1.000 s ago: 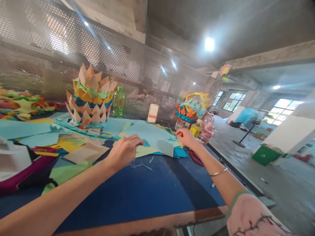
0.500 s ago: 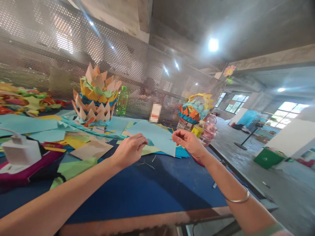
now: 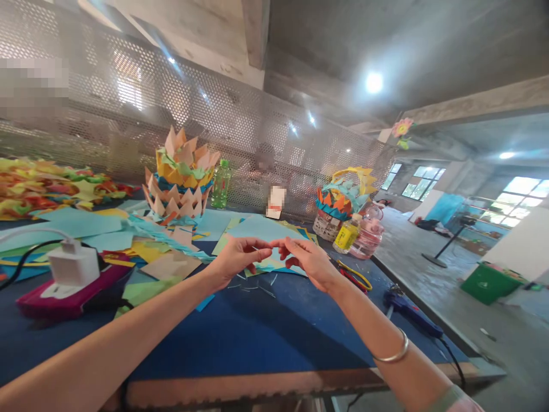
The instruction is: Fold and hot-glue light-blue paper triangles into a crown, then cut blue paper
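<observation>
Two hands are counted: the left hand (image 3: 240, 257) and the right hand (image 3: 309, 262), with one bangle (image 3: 392, 355) worn. Two paper pieces are seen: a tall paper basket (image 3: 182, 174) and a handled paper basket (image 3: 343, 200). Two bottles are counted, a green bottle (image 3: 221, 183) and a yellow bottle (image 3: 346, 233), along with one pink jar (image 3: 366, 232), one white charger (image 3: 72, 264) and one green bin (image 3: 482, 280).

From my end, both arms reach forward and angle in toward each other. My left hand (image 3: 238, 257) and right hand (image 3: 307, 262) meet in the middle, fingertips touching, thumbs and index fingers pinched, the other fingers loosely curled.
</observation>
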A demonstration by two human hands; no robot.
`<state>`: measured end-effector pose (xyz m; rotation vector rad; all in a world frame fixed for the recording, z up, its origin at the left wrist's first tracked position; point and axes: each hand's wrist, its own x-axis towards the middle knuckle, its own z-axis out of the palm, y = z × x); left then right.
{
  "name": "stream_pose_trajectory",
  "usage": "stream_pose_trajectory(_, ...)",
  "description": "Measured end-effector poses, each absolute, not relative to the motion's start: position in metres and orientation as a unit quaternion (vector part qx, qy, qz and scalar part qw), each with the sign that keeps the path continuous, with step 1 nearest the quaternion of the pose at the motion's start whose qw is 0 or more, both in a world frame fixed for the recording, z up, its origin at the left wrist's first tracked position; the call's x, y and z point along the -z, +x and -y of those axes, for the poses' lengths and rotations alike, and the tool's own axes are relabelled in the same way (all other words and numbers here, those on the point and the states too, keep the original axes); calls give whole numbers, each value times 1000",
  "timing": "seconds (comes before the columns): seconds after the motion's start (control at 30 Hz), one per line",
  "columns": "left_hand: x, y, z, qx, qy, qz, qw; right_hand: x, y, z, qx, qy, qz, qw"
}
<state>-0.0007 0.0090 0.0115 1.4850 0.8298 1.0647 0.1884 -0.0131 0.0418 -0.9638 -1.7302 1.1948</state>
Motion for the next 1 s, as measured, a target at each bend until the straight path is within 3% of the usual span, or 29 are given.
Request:
stream_pose_trajectory(0.17,-10,-3,-13,-445,623,-362,531,-31,196,-1,-391,-438,706,396)
stream_pose_trajectory(0.37,-12,-4,-15,-471,629,-371,495,-20,235,-29,-29,-612,670,419)
stream_pose_trajectory(0.43,-11,-3,-14,-459,640,-378,486,-21,232,-22,-61,-580,701,410)
stream_pose_trajectory(0.6,-8,0,-13,-436,672,-367,472,-26,193,12,-280,-455,771,347)
stream_pose_trajectory(0.73,-7,0,-12,-434,696,-340,460,-24,182,18,-372,-445,734,354)
stream_pose_trajectory(0.9,-11,-3,-13,-427,708,-361,431,-31,189,39,-387,-472,708,355)
stream_pose_trajectory(1.0,-9,-8,-17,-445,737,-391,326,-35,189,77,-349,-439,774,294)
